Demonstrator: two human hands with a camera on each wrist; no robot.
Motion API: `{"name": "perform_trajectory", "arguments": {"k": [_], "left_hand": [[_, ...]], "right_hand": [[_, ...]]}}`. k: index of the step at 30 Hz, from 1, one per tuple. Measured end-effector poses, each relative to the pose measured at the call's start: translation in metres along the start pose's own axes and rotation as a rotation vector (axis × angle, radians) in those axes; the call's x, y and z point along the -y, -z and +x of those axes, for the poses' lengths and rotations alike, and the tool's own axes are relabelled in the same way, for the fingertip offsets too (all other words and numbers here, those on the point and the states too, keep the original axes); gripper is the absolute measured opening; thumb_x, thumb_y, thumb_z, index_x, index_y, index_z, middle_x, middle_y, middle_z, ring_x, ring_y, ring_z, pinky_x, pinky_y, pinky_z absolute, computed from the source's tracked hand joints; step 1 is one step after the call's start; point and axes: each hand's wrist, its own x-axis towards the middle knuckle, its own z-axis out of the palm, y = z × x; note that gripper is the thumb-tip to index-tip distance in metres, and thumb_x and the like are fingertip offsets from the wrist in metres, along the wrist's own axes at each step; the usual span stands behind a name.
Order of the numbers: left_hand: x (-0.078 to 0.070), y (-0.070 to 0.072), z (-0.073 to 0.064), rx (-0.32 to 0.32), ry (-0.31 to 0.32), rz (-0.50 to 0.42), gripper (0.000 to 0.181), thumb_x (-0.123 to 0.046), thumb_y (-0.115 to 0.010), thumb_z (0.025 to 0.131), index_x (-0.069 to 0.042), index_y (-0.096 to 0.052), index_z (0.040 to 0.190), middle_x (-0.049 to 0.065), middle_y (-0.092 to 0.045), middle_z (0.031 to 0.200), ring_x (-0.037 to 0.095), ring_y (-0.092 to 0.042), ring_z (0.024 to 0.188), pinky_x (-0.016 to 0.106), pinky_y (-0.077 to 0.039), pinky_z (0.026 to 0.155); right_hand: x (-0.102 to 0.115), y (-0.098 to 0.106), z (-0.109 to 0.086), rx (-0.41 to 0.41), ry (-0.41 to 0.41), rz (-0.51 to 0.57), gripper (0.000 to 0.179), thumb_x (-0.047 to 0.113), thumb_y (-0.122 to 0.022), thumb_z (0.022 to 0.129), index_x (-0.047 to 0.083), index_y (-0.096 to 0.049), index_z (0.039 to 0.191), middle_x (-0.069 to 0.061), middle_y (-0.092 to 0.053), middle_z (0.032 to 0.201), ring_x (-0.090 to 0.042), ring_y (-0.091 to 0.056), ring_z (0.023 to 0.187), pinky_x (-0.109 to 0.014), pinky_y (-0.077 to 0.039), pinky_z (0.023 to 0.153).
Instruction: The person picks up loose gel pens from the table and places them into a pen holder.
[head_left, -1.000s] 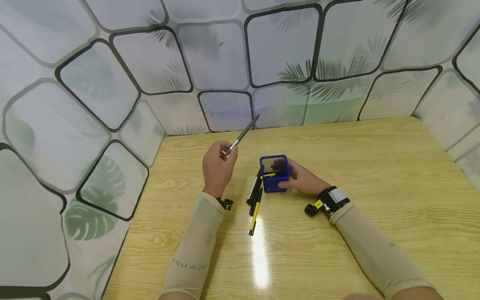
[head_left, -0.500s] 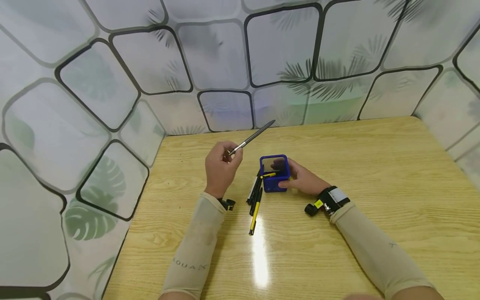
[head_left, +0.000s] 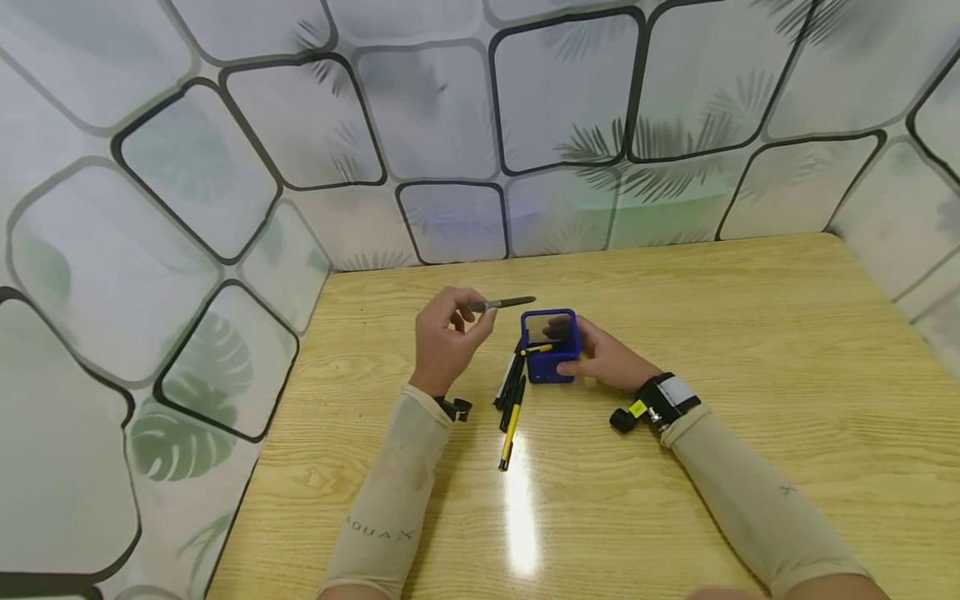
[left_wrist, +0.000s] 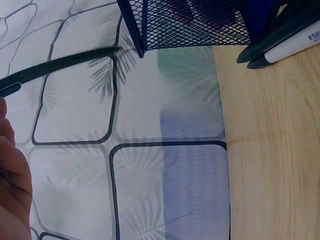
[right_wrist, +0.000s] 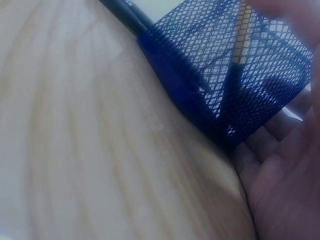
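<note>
Left hand [head_left: 450, 340]: pinching a dark pen [head_left: 510, 302] near one end, barrel about level
Right hand [head_left: 611, 358]: grasping a blue mesh holder [head_left: 549, 372], thumb on near side, fingers behind
Dark pen: raised left of the holder's rim, free end pointing rightward, apart from it
Holder: upright on the table [head_left: 765, 342], mouth up; yellow-and-black pen [head_left: 537, 350] inside
Loose pens [head_left: 516, 367]: bunched just left of the holder; yellow-barrelled pen [head_left: 511, 434] nearest the person; exact count unclear
Pen-to-holder step (judgement): seems to be lining the pen up; best to lift its low end over the rim, tip it steeper, let go only once well inside
Holder grip (judgement): hold light mesh steady, thumb clear of the mouth; avoid knocking the bunch
Table surface: pale wood grain, glossy, glare streak toward the person
Room: printed wall covering [head_left: 427, 108], rounded cells and leaves, behind table and at both sides
</note>
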Motion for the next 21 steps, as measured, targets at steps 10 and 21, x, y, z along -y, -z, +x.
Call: {"name": "perform_trajectory", "arguments": {"k": [10, 21], "left_hand": [[-0.001, -0.0002, 0.0002, 0.004, -0.036, -0.001, 0.015, -0.004, -0.078, 0.09, -0.006, -0.073, 0.104, 0.01, -0.069, 0.091, 0.027, -0.059, 0.072, 0.031, -0.046, 0.057], [-0.0017, -0.0001, 0.0009, 0.016, -0.004, -0.037, 0.022, -0.003, -0.078, 0.09, -0.006, -0.075, 0.112, 0.009, -0.073, 0.096, 0.02, -0.064, 0.076, 0.027, -0.052, 0.06]], "right_hand": [[-0.0023, 0.001, 0.0013, 0.002, -0.002, -0.016, 0.081, 0.019, -0.078, 0.095, 0.011, -0.031, 0.16, -0.012, -0.04, 0.161, -0.034, -0.032, 0.152, -0.059, -0.02, 0.123], [-0.001, 0.0001, 0.0015, 0.002, 0.002, -0.012, 0.076, 0.016, -0.077, 0.096, 0.017, -0.035, 0.158, -0.011, -0.041, 0.16, -0.033, -0.032, 0.152, -0.059, -0.02, 0.123]]}}
